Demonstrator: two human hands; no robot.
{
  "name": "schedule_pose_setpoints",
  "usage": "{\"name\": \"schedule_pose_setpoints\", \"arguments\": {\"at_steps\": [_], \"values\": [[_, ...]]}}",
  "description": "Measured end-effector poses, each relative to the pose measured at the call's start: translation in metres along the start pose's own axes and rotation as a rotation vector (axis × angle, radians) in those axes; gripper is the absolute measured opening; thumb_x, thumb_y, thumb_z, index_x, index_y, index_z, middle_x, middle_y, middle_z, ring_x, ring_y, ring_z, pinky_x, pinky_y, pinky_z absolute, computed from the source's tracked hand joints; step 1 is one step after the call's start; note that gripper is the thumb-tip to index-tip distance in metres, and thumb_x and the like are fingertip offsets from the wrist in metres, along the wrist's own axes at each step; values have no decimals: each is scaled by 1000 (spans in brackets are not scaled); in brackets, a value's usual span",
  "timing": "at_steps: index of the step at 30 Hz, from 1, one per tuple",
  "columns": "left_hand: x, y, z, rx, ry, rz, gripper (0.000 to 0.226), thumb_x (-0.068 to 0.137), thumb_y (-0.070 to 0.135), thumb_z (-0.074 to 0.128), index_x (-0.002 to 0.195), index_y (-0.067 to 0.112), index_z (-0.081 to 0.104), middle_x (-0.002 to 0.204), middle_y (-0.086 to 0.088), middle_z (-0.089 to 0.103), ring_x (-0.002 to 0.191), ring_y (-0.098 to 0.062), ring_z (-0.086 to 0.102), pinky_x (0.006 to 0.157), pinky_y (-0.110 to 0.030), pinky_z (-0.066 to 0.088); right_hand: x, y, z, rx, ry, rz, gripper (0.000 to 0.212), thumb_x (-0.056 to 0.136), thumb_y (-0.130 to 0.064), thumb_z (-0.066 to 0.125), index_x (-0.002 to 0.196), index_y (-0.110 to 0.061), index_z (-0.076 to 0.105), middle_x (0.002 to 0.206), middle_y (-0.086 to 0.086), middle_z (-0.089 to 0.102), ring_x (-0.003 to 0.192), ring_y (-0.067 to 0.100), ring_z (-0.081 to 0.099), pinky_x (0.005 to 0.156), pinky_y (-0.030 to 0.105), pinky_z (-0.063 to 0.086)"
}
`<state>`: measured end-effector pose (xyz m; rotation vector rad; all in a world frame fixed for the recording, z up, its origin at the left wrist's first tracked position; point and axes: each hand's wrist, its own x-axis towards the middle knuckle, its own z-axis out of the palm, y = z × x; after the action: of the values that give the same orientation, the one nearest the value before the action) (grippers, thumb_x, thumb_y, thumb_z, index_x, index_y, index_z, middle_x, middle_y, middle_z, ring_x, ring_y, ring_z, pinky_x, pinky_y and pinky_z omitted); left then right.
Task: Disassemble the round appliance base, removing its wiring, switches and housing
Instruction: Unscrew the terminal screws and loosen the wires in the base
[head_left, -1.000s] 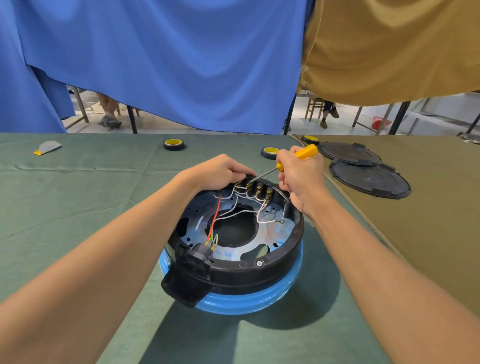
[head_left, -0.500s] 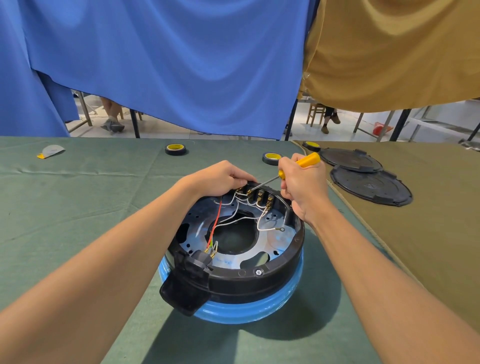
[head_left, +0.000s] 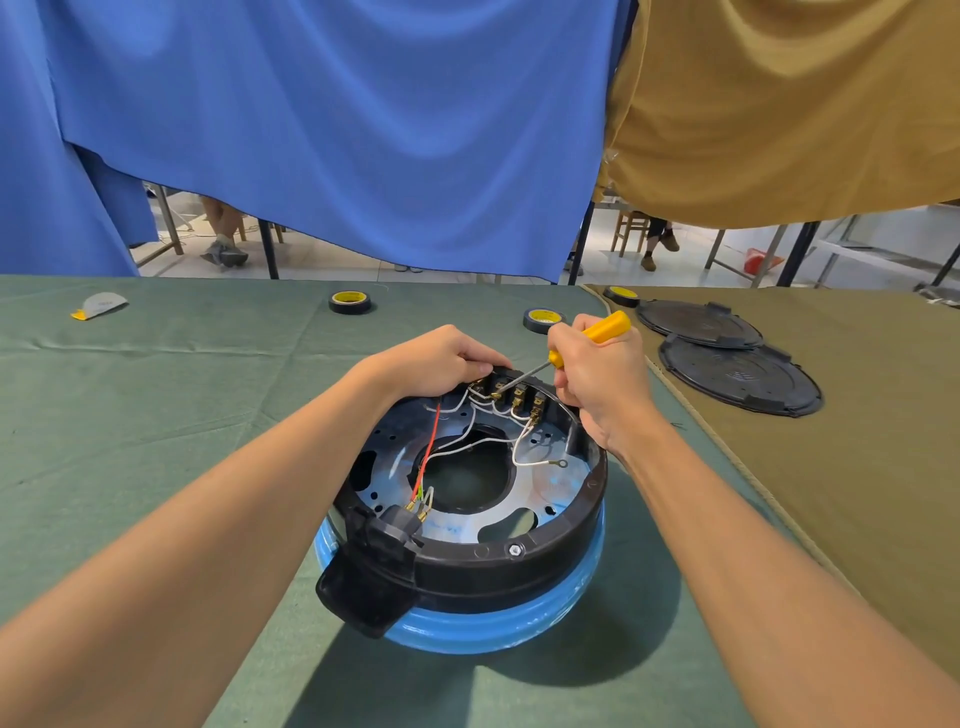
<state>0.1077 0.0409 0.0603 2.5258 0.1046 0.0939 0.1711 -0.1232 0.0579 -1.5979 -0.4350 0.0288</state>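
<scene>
Plainly, the round appliance base (head_left: 519, 577) sits mid-table on the green cloth (head_left: 156, 441). The left hand (head_left: 431, 361) curls round its rim at eleven o'clock; the right hand (head_left: 597, 374), at one o'clock, is clamped on the yellow screwdriver (head_left: 608, 327), tip at the switch terminals (head_left: 519, 397) at twelve (wires (head_left: 434, 436) attached). Likely step: loosening terminal screws; next, steady turning without slipping.

Black-and-blue base (head_left: 519, 582), yellow-handled screwdriver (head_left: 605, 328), red wire (head_left: 432, 439), green tablecloth (head_left: 156, 405).
</scene>
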Motion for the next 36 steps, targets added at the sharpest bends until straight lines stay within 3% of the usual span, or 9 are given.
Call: {"name": "schedule_pose_setpoints", "arguments": {"at_steps": [4, 7, 12, 15, 18, 20, 24, 30, 36], "values": [[-1, 0, 0, -9, 0, 1, 34, 101, 8, 45, 127, 18, 64, 123, 3, 66, 111, -14, 59, 102, -27, 40, -2, 0, 1, -22, 24, -46, 17, 78, -9, 58, 62, -3, 55, 58, 13, 43, 55, 28, 42, 50, 31, 31], [-1, 1, -1, -20, -6, -3, 34, 101, 8, 45, 127, 18, 64, 122, 4, 66, 107, -10, 58, 99, -24, 39, -2, 1, -1, 17, 15, -49, 18, 79, -7, 57, 64, 3, 52, 59, 12, 41, 56, 27, 39, 49, 30, 27], [-1, 1, -2, -26, -19, -6, 34, 102, 9, 45, 127, 20, 64, 124, 2, 67, 108, -15, 59, 99, -26, 41, -2, 3, 1, -26, -4, -91, 25, 78, -9, 58, 70, 12, 47, 59, 14, 45, 56, 28, 42, 56, 35, 33], [-3, 0, -5, -45, -53, -24, 35, 102, 10, 43, 128, 23, 63, 124, 4, 66, 114, -22, 59, 105, -34, 41, -1, 3, 0, -9, -12, -76, 25, 79, -9, 59, 68, 10, 47, 57, 13, 44, 48, 23, 45, 49, 29, 33], [-5, -4, -8, -103, -67, -52, 36, 103, 9, 42, 130, 22, 61, 131, 5, 62, 124, -17, 54, 112, -35, 34, 2, 2, -3, 72, 57, -50, 27, 83, -10, 59, 58, -4, 50, 52, 10, 44, 42, 16, 45, 45, 25, 32], [-6, -7, -9, -114, -54, -76, 32, 103, 11, 43, 126, 19, 63, 126, 1, 64, 120, -17, 55, 112, -39, 35, 2, 0, -2, 101, 102, -56, 30, 85, -16, 61, 57, -9, 51, 46, 4, 47, 43, 15, 48, 46, 26, 34], [-5, -8, -9, -139, -30, -126, 26, 101, 13, 48, 120, 17, 65, 121, -3, 65, 116, -20, 57, 111, -43, 36, -3, -4, 8, 59, 96, -92, 37, 85, -30, 62, 55, -9, 54, 47, 5, 55, 45, 16, 54, 50, 30, 38], [-17, -14, -18, -208, -30, -194, 24, 98, 16, 56, 118, 18, 69, 118, -3, 67, 115, -19, 57, 109, -38, 39, -11, -2, 15, 89, -26, -60, 18, 80, -9, 67, 67, 0, 60, 52, 12, 60, 39, 13, 48, 38, 19, 36], [-27, -20, -14, -301, 13, -148, 23, 97, 15, 57, 115, 18, 71, 111, 1, 71, 109, -16, 63, 106, -35, 43, -13, 0, 16, 21, -21, -91, 22, 79, -12, 65, 62, 1, 57, 52, 14, 58, 41, 15, 53, 42, 22, 39]]}}
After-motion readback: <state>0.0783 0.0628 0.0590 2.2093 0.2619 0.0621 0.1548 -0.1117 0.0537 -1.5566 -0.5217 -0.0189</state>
